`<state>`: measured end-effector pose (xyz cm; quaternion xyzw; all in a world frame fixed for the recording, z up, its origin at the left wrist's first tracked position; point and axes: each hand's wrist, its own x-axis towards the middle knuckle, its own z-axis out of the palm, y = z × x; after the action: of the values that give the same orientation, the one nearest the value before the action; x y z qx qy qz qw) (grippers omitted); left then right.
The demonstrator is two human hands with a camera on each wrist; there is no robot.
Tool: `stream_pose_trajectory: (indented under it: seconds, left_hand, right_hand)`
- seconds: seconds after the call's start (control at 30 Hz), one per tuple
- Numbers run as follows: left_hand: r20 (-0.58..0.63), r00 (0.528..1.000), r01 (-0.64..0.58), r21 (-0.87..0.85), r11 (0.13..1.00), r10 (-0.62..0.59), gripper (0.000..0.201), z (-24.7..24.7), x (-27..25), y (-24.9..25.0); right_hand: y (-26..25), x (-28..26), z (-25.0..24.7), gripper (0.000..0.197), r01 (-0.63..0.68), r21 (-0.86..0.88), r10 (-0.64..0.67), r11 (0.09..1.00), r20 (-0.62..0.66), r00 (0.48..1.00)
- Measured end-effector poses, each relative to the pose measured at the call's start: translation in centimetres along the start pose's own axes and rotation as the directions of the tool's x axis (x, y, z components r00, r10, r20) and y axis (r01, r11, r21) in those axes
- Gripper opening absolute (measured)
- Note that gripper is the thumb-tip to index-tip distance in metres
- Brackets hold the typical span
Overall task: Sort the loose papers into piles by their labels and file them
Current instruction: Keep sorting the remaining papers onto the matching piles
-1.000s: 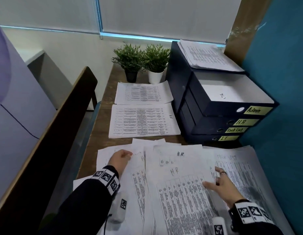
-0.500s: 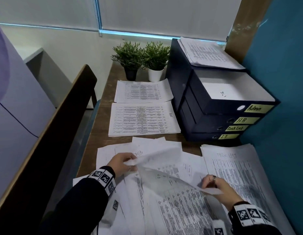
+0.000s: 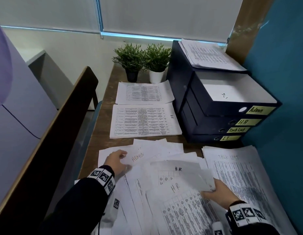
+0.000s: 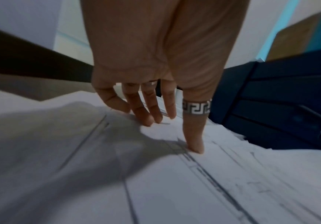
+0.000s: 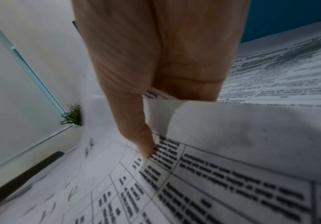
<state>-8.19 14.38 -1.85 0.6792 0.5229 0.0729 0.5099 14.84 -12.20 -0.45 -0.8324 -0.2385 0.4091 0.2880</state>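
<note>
head view: the loose papers lay fanned over the near surface. our right hand pinched a lifted sheet between thumb and fingers. our left hand rested straight fingers on the sheet marked admin, below the hr pile.

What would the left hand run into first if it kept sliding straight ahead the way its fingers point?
Probably the white sheet handwritten ADMIN, just past the left hand, whose fingers press flat on the loose papers. Farther on lies the printed stack marked H.R, though depth is hard to judge.
</note>
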Motion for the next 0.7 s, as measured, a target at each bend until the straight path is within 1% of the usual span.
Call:
stream_pose_trajectory:
  seconds: [0.03,0.07,0.1,0.13,0.17,0.2,0.23,0.3,0.37,0.4,0.43,0.5,0.57,0.63,0.67,0.7]
  left_hand:
    - [0.037,0.999,-0.005,0.168,0.986,-0.001,0.05,0.0,0.2,-0.3]
    - [0.064,0.998,-0.002,0.266,0.964,-0.015,0.06,-0.1,0.1,-0.2]
    - [0.071,0.997,-0.001,0.314,0.95,-0.023,0.065,-0.1,0.0,-0.1]
    - [0.07,0.997,0.001,0.318,0.948,-0.024,0.067,0.0,0.0,-0.1]
    - [0.07,0.998,-0.014,0.318,0.948,-0.009,0.068,0.2,0.1,0.0]
    - [0.082,0.997,-0.028,0.324,0.946,0.001,0.069,0.3,0.1,0.0]
    - [0.097,0.995,-0.037,0.331,0.943,0.005,0.071,0.4,0.1,-0.1]
    - [0.091,0.996,-0.03,0.337,0.941,-0.001,0.071,0.4,0.0,-0.2]
    - [0.086,0.996,-0.058,0.395,0.917,0.026,0.06,0.3,-0.4,-0.1]
    - [0.083,0.995,-0.085,0.439,0.895,0.053,0.053,0.3,-0.4,-0.1]
    - [0.081,0.993,-0.114,0.455,0.883,0.087,0.047,0.3,-0.4,-0.1]
    - [0.102,0.985,-0.171,0.401,0.9,0.142,0.043,0.5,-0.4,-0.1]
    - [0.182,0.971,-0.211,0.326,0.921,0.157,0.042,0.7,-0.4,0.0]
    - [0.276,0.954,-0.198,0.282,0.939,0.118,0.043,0.9,-0.4,0.3]
    - [0.306,0.948,-0.185,0.297,0.937,0.09,0.042,1.0,-0.4,0.4]
    - [0.321,0.944,-0.19,0.328,0.925,0.08,0.036,1.1,-0.5,0.7]
  right_hand:
    - [0.3,0.2,0.0,0.038,-0.007,-0.032,0.006,0.999,-0.01,1.0]
    - [0.5,0.3,0.1,0.047,-0.016,-0.043,0.015,0.999,-0.015,1.0]
    - [0.6,0.4,0.2,0.057,-0.024,-0.031,0.024,0.999,-0.012,1.0]
    - [0.7,0.5,0.2,0.066,-0.027,-0.016,0.026,1.0,-0.007,1.0]
    - [0.8,0.6,0.3,0.07,-0.027,-0.007,0.026,1.0,-0.006,1.0]
    - [0.9,0.6,0.3,0.069,-0.03,-0.009,0.03,1.0,-0.006,1.0]
    - [1.0,0.6,0.3,0.063,-0.035,-0.016,0.035,0.999,-0.009,0.999]
    - [1.2,0.5,0.3,0.044,-0.043,-0.002,0.043,0.999,0.001,0.999]
    - [1.2,0.3,0.2,0.026,-0.02,0.057,0.018,0.998,0.034,0.999]
    - [1.1,0.1,0.2,0.02,0.003,0.076,-0.007,0.997,0.049,0.999]
    - [1.1,0.1,0.1,0.022,0.022,0.085,-0.027,0.996,0.056,0.998]
    - [1.2,0.0,0.3,0.027,0.04,0.112,-0.046,0.993,0.051,0.998]
    - [1.4,0.1,0.5,0.029,0.042,0.137,-0.048,0.99,0.04,0.998]
    - [1.6,0.2,0.8,0.033,0.036,0.167,-0.042,0.985,0.036,0.998]
    - [1.6,0.3,0.9,0.034,0.036,0.177,-0.044,0.984,0.042,0.998]
    - [1.6,0.3,0.9,0.036,0.033,0.191,-0.044,0.981,0.052,0.998]
